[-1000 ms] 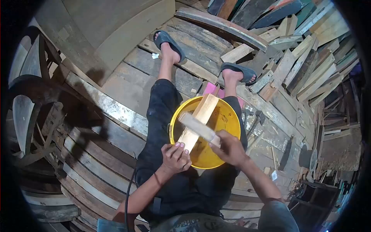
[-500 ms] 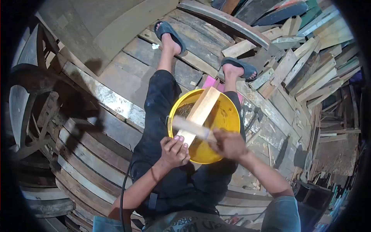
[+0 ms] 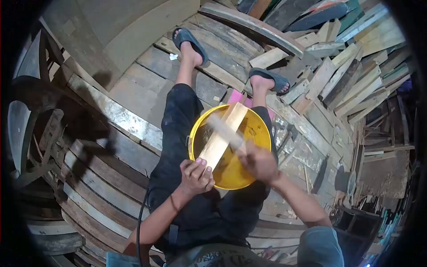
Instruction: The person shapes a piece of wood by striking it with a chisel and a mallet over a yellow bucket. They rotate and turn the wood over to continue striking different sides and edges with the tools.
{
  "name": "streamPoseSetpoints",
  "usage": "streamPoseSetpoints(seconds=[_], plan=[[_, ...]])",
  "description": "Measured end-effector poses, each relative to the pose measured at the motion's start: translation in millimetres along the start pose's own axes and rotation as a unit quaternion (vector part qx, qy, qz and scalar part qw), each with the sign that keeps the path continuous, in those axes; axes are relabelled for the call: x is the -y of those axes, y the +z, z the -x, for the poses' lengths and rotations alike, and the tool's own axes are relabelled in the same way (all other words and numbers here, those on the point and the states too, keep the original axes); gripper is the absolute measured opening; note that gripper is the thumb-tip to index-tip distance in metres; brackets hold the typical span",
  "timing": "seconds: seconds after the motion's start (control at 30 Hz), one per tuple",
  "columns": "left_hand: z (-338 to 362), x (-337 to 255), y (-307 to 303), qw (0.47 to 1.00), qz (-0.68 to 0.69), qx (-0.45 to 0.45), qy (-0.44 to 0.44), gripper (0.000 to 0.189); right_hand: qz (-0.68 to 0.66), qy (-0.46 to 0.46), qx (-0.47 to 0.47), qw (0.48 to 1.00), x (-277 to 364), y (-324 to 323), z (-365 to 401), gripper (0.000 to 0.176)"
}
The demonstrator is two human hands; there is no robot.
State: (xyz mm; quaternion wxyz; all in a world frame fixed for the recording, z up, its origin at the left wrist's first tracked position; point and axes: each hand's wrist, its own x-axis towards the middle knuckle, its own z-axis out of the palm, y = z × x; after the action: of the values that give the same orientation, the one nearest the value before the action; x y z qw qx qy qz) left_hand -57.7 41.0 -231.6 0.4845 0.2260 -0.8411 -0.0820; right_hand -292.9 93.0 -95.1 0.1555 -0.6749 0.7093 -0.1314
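A squared length of pale wood (image 3: 214, 148) lies slantwise across the mouth of a yellow bucket (image 3: 263, 133) between my legs. My left hand (image 3: 195, 178) is closed around the near end of the wood, at the bucket's rim. In my right hand (image 3: 261, 165) is a flat pale tool (image 3: 224, 130), smeared by motion, with a purplish band near the grip. Its flat length crosses over the middle of the wood; whether it touches cannot be made out. Dark bits lie inside the bucket, partly hidden by the wood.
Several curved boards (image 3: 95, 178) are stacked at my left. Wood offcuts (image 3: 356, 84) pile up at the far right. A pink object (image 3: 235, 96) lies just beyond the bucket. A dark cable (image 3: 140, 218) runs beside my left arm.
The flat tool and my right hand have shifted; the tool now crosses farther up the wood and at a steeper angle. My left hand keeps its hold. The view has moved slightly.
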Motion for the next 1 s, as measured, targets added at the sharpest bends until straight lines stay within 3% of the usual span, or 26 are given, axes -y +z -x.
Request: streamPoseSetpoints(seconds=[0.03, 0.1, 0.13, 0.17, 0.23, 0.3, 0.33, 0.43, 0.47, 0.5, 0.57, 0.63, 0.7, 0.73, 0.8, 0.83, 0.87, 0.9, 0.97, 1.0], plan=[[-2.3, 0.9, -0.9, 1.0, -0.005, -0.007, 0.012, 0.035, 0.017, -0.106, -0.023, 0.994, 7.2, 9.6, 8.7, 0.031], [-2.7, -1.3, -1.5, 1.0, -0.001, 0.0, -0.001, 0.036, 0.021, -0.055, 0.003, 0.998, 4.8, -4.2, 2.9, 0.032], [-1.3, -1.7, -1.2, 1.0, -0.003, 0.004, 0.001, 0.037, 0.157, 0.024, -0.001, 0.987, -11.8, -1.1, -4.1, 0.033], [-1.3, -0.8, -1.3, 1.0, -0.006, 0.006, 0.003, 0.037, 0.009, 0.211, 0.054, 0.976, -12.7, -22.2, -33.3, 0.035], [-4.1, -2.2, -3.5, 1.0, -0.003, 0.007, 0.002, 0.04, -0.042, 0.246, 0.023, 0.968, 4.3, -24.8, -38.8, 0.038], [0.2, 0.6, -1.8, 1.0, -0.005, 0.005, 0.006, 0.042, 0.007, 0.035, 0.088, 0.996, 12.4, 4.6, 0.9, 0.04], [1.3, 0.5, 0.1, 1.0, 0.006, -0.004, 0.007, 0.044, 0.06, -0.138, -0.009, 0.989, 19.9, 6.0, 3.9, 0.042], [-0.6, 2.0, -0.4, 1.0, -0.005, 0.016, 0.019, 0.045, 0.008, 0.148, 0.109, 0.983, 3.7, -23.2, -31.5, 0.044], [-1.7, 0.6, -2.0, 1.0, 0.001, 0.015, 0.012, 0.043, 0.011, 0.183, 0.037, 0.982, -13.9, -24.2, -47.3, 0.046], [-2.2, -0.6, -1.1, 1.0, 0.006, 0.011, 0.013, 0.043, -0.004, 0.19, 0.012, 0.982, -16.3, -27.1, -54.8, 0.046], [-2.4, 1.5, -1.2, 1.0, 0.004, 0.001, 0.018, 0.043, -0.034, 0.115, 0.039, 0.992, -5.3, 0.7, -30.7, 0.043], [4.4, 1.8, 3.5, 1.0, 0.002, -0.002, 0.013, 0.044, 0.058, -0.07, 0.091, 0.992, 16.6, 12.2, -0.7, 0.042], [-3.0, 0.3, 0.5, 1.0, 0.006, -0.008, 0.004, 0.036, 0.043, -0.041, 0.116, 0.992, -11.2, 2.0, -9.2, 0.042], [-3.1, -0.6, 0.0, 1.0, 0.002, -0.003, 0.002, 0.036, 0.029, 0.124, 0.11, 0.986, 0.0, -19.9, -36.6, 0.041], [-3.8, -1.3, -3.2, 1.0, -0.002, 0.007, 0.003, 0.039, -0.024, 0.199, 0.043, 0.979, 0.6, -35.0, -50.2, 0.048], [-4.7, -1.0, -2.2, 1.0, 0.003, 0.004, 0.005, 0.04, -0.055, 0.188, 0.01, 0.981, -5.1, -18.5, -48.2, 0.051], [-2.5, -0.3, -1.2, 1.0, 0.006, -0.001, 0.007, 0.04, -0.048, 0.032, 0.014, 0.998, -16.6, 13.1, -22.3, 0.053], [-0.9, 0.8, -0.7, 1.0, 0.007, -0.002, 0.004, 0.041, 0.032, 0.031, 0.091, 0.995, 19.6, 5.3, -7.3, 0.051], [-2.1, 3.3, -0.8, 1.0, -0.004, -0.003, 0.015, 0.043, 0.008, -0.049, 0.122, 0.991, 0.3, 14.0, 3.6, 0.049], [-2.6, 4.6, -0.2, 1.0, -0.002, 0.005, 0.018, 0.044, 0.013, 0.047, 0.12, 0.992, 1.1, -1.7, -11.4, 0.049]])
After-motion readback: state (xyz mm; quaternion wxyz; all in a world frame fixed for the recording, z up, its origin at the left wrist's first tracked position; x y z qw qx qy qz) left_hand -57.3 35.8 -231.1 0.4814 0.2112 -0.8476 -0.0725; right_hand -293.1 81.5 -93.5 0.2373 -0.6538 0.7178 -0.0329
